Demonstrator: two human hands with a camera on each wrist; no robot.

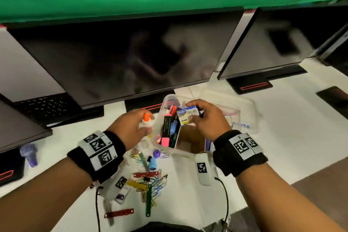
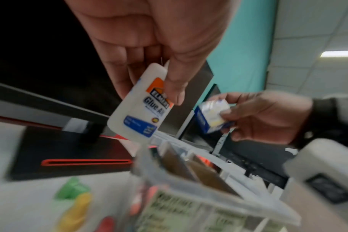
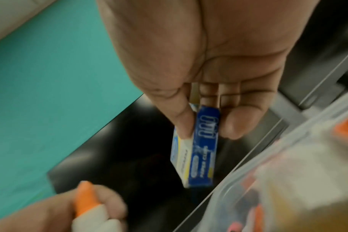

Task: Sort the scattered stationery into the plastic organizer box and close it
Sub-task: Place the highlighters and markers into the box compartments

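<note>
A clear plastic organizer box (image 1: 161, 107) stands open on the white desk, its left compartment packed with markers and highlighters (image 1: 169, 130). My left hand (image 1: 131, 126) grips a white glue bottle (image 2: 138, 106) with an orange cap (image 1: 146, 117), just left of the box. My right hand (image 1: 205, 118) pinches a small blue and white paper clip box (image 3: 201, 150) over the organizer's middle. The clear lid (image 1: 243, 111) lies open to the right of the box.
Loose coloured paper clips and fastener strips (image 1: 148, 181) lie scattered on the desk near me, with a purple cap (image 1: 156, 153) and a blue eraser-like piece (image 1: 153, 164). A purple item (image 1: 30, 154) sits far left. Dark monitors (image 1: 122, 56) stand close behind.
</note>
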